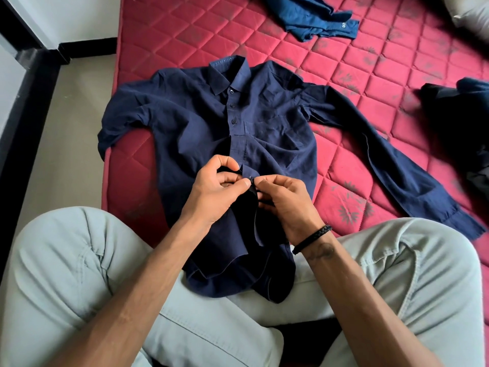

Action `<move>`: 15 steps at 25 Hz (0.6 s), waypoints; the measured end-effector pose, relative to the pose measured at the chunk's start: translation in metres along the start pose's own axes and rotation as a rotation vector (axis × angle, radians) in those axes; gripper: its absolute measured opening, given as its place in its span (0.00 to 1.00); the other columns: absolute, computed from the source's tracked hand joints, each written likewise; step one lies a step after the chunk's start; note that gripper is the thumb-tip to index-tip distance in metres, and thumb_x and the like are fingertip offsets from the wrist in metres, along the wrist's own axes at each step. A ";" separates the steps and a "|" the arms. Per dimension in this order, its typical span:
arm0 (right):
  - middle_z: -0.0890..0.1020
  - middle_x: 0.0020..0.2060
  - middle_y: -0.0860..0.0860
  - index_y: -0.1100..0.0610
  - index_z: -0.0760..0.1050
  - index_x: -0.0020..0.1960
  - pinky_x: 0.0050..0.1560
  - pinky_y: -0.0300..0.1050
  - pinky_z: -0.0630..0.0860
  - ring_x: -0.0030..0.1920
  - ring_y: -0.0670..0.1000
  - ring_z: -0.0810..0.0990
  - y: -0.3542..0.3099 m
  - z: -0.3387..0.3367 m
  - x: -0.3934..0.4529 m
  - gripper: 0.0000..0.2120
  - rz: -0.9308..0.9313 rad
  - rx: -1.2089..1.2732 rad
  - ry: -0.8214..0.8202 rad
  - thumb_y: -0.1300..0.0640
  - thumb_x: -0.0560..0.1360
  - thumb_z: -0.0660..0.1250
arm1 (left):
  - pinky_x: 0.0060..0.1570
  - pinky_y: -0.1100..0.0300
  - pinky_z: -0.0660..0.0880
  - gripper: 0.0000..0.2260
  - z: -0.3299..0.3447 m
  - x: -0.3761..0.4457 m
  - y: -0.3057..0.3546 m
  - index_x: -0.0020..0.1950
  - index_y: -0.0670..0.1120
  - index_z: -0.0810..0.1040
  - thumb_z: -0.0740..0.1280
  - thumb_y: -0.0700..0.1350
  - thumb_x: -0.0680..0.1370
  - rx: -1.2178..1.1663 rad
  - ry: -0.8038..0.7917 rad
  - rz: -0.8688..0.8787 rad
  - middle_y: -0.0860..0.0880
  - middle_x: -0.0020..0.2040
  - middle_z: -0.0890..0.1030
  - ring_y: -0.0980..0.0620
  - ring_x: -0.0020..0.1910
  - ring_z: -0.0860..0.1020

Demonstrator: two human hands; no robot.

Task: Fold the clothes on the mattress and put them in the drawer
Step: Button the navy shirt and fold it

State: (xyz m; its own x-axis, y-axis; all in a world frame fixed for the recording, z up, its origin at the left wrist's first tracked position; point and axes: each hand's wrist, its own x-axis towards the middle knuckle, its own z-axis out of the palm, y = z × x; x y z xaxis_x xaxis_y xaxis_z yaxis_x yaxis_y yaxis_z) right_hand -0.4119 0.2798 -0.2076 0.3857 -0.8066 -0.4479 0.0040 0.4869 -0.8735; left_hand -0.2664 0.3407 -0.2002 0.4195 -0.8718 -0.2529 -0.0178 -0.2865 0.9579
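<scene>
A navy long-sleeved shirt lies face up on the red quilted mattress, collar away from me and hem over my lap. Its upper buttons are fastened; the lower placket hangs apart. My left hand pinches the left edge of the placket at a button. My right hand pinches the opposite edge right beside it. The two thumbs nearly meet at the button. The shirt's right sleeve stretches out over the mattress; its left sleeve is bunched near the mattress edge.
A crumpled blue garment lies at the far side of the mattress. A dark garment sits at the right edge. A pillow corner shows top right. My legs in pale trousers are crossed in front. Beige floor lies left.
</scene>
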 end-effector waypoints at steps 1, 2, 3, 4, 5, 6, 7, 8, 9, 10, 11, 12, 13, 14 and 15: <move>0.79 0.35 0.53 0.60 0.80 0.43 0.40 0.37 0.76 0.35 0.47 0.76 0.001 -0.001 0.000 0.07 -0.010 -0.031 -0.010 0.61 0.81 0.69 | 0.41 0.61 0.78 0.12 0.000 0.000 0.000 0.51 0.53 0.75 0.75 0.41 0.76 0.067 0.011 0.029 0.51 0.42 0.85 0.55 0.37 0.78; 0.79 0.34 0.53 0.60 0.80 0.43 0.41 0.38 0.76 0.35 0.47 0.76 0.001 -0.001 0.000 0.08 -0.016 -0.061 -0.022 0.61 0.81 0.68 | 0.41 0.62 0.78 0.13 -0.001 0.000 -0.001 0.51 0.54 0.75 0.76 0.42 0.75 0.130 0.018 0.054 0.51 0.42 0.85 0.56 0.36 0.77; 0.79 0.34 0.53 0.60 0.79 0.43 0.41 0.38 0.76 0.35 0.47 0.76 0.002 0.000 -0.001 0.08 -0.018 -0.088 -0.034 0.61 0.82 0.68 | 0.40 0.62 0.77 0.13 -0.001 0.000 -0.003 0.51 0.55 0.75 0.76 0.42 0.74 0.180 0.022 0.077 0.51 0.42 0.84 0.57 0.35 0.77; 0.79 0.33 0.52 0.59 0.79 0.43 0.41 0.38 0.77 0.35 0.46 0.77 0.003 0.000 -0.002 0.09 -0.020 -0.110 -0.046 0.61 0.82 0.67 | 0.40 0.62 0.76 0.14 -0.002 0.001 -0.004 0.51 0.56 0.75 0.76 0.43 0.74 0.211 0.019 0.098 0.52 0.41 0.84 0.58 0.34 0.76; 0.79 0.33 0.52 0.59 0.79 0.44 0.41 0.38 0.77 0.35 0.46 0.77 0.003 0.000 -0.003 0.09 -0.027 -0.128 -0.057 0.60 0.82 0.67 | 0.39 0.61 0.76 0.14 -0.005 0.002 -0.005 0.51 0.56 0.75 0.77 0.43 0.74 0.238 0.007 0.112 0.52 0.40 0.84 0.58 0.34 0.76; 0.79 0.33 0.51 0.58 0.80 0.44 0.41 0.38 0.78 0.35 0.46 0.78 0.003 -0.001 -0.003 0.09 -0.037 -0.162 -0.060 0.60 0.82 0.67 | 0.39 0.60 0.76 0.14 -0.008 0.004 -0.005 0.51 0.57 0.75 0.77 0.43 0.74 0.265 -0.019 0.115 0.53 0.39 0.84 0.57 0.33 0.76; 0.80 0.33 0.51 0.59 0.80 0.44 0.42 0.40 0.78 0.35 0.46 0.78 0.004 -0.001 -0.003 0.08 -0.055 -0.225 -0.055 0.60 0.82 0.67 | 0.38 0.58 0.76 0.15 -0.013 0.007 -0.005 0.52 0.57 0.75 0.77 0.43 0.73 0.292 -0.062 0.105 0.54 0.37 0.84 0.56 0.32 0.75; 0.80 0.33 0.51 0.59 0.81 0.44 0.42 0.43 0.77 0.35 0.47 0.78 0.005 -0.002 -0.003 0.08 -0.078 -0.313 -0.044 0.59 0.81 0.68 | 0.37 0.57 0.75 0.17 -0.017 0.009 -0.007 0.52 0.59 0.75 0.78 0.43 0.72 0.313 -0.121 0.076 0.54 0.36 0.83 0.55 0.31 0.74; 0.80 0.32 0.50 0.60 0.81 0.44 0.40 0.45 0.76 0.34 0.47 0.77 0.008 -0.003 -0.002 0.08 -0.104 -0.410 -0.035 0.59 0.80 0.69 | 0.36 0.57 0.73 0.18 -0.020 0.009 -0.009 0.53 0.60 0.75 0.79 0.44 0.71 0.333 -0.182 0.036 0.54 0.34 0.82 0.56 0.30 0.73; 0.81 0.31 0.49 0.60 0.81 0.43 0.38 0.47 0.75 0.33 0.47 0.76 0.011 -0.004 -0.001 0.08 -0.137 -0.496 -0.037 0.58 0.79 0.70 | 0.36 0.58 0.72 0.21 -0.020 0.008 -0.010 0.54 0.60 0.75 0.80 0.45 0.69 0.356 -0.236 0.000 0.54 0.32 0.81 0.56 0.29 0.73; 0.81 0.31 0.48 0.59 0.81 0.42 0.37 0.47 0.74 0.33 0.46 0.75 0.014 -0.003 0.000 0.08 -0.183 -0.574 -0.056 0.57 0.78 0.71 | 0.35 0.59 0.72 0.23 -0.020 0.007 -0.014 0.55 0.61 0.75 0.80 0.47 0.66 0.408 -0.265 -0.012 0.54 0.31 0.80 0.55 0.28 0.73; 0.82 0.32 0.48 0.57 0.81 0.41 0.37 0.48 0.75 0.32 0.44 0.76 0.019 -0.003 -0.001 0.08 -0.240 -0.653 -0.079 0.54 0.76 0.72 | 0.36 0.59 0.72 0.24 -0.017 0.005 -0.018 0.57 0.61 0.74 0.78 0.48 0.65 0.490 -0.271 0.001 0.54 0.31 0.79 0.54 0.30 0.75; 0.84 0.32 0.47 0.56 0.80 0.40 0.38 0.49 0.77 0.32 0.43 0.77 0.023 -0.003 -0.002 0.09 -0.296 -0.744 -0.094 0.51 0.75 0.71 | 0.38 0.57 0.74 0.25 -0.015 0.002 -0.018 0.59 0.61 0.74 0.77 0.50 0.65 0.595 -0.262 0.024 0.54 0.32 0.78 0.52 0.34 0.78; 0.84 0.33 0.47 0.54 0.80 0.39 0.39 0.51 0.79 0.33 0.42 0.78 0.025 -0.003 -0.001 0.11 -0.327 -0.825 -0.100 0.48 0.74 0.70 | 0.42 0.57 0.75 0.25 -0.016 0.002 -0.016 0.60 0.62 0.73 0.75 0.53 0.65 0.694 -0.262 0.042 0.54 0.35 0.79 0.51 0.38 0.80; 0.84 0.33 0.47 0.54 0.80 0.39 0.41 0.52 0.80 0.33 0.42 0.80 0.024 -0.004 0.000 0.12 -0.323 -0.861 -0.106 0.46 0.74 0.70 | 0.43 0.58 0.76 0.25 -0.019 0.002 -0.010 0.61 0.62 0.72 0.76 0.55 0.66 0.758 -0.301 0.042 0.53 0.37 0.81 0.53 0.40 0.81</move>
State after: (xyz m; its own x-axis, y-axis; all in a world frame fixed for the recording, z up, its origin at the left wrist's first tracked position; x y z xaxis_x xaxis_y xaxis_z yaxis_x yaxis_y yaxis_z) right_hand -0.4154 0.2901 -0.2295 0.5678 -0.8044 -0.1749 -0.5444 -0.2077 -0.8127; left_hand -0.2479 0.3491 -0.2078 0.1451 -0.9261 -0.3482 -0.6825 -0.3485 0.6424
